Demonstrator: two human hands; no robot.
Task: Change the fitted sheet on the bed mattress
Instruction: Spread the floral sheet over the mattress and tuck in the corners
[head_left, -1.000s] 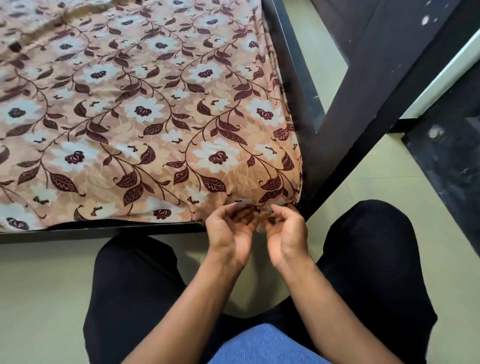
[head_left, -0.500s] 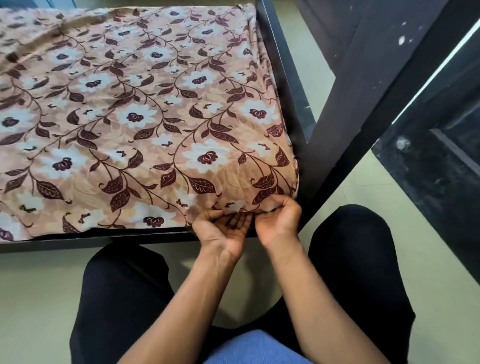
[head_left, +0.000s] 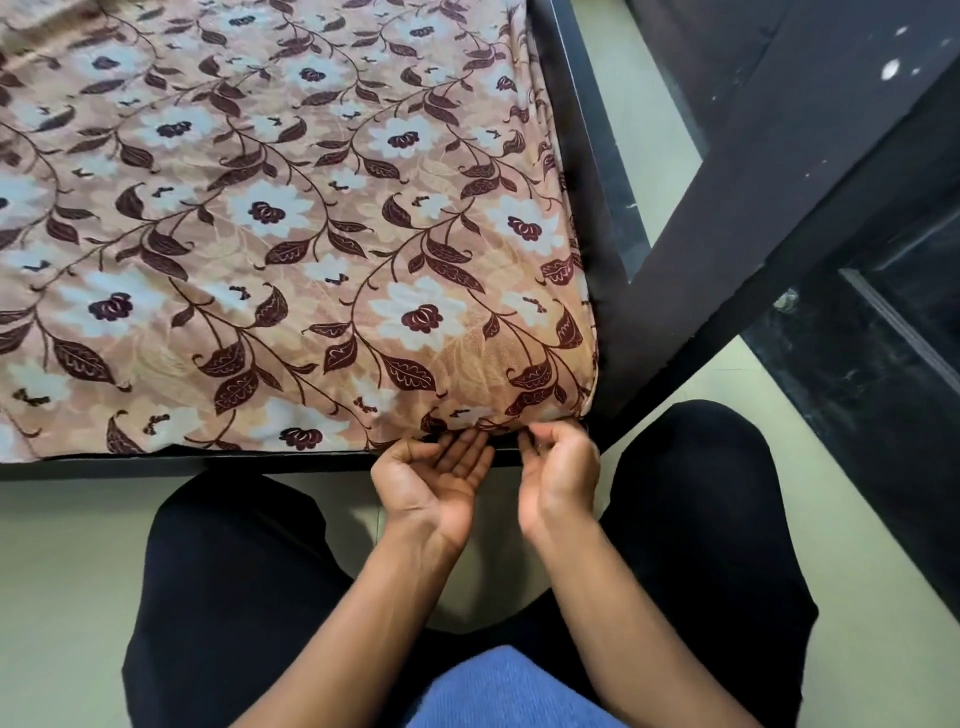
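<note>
Fitted sheet hem just above both hands: left hand flat beneath; right hand nearer the corner, grip curled, hold unclear.

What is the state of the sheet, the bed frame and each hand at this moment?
fitted sheet, spread flat, covering the near right corner.
left hand, palm up, fingers straight, fingertips at the sheet's lower edge.
right hand, fingers curled at the corner hem; a grip cannot be confirmed.
bed frame, dark rail showing below the sheet.
</note>
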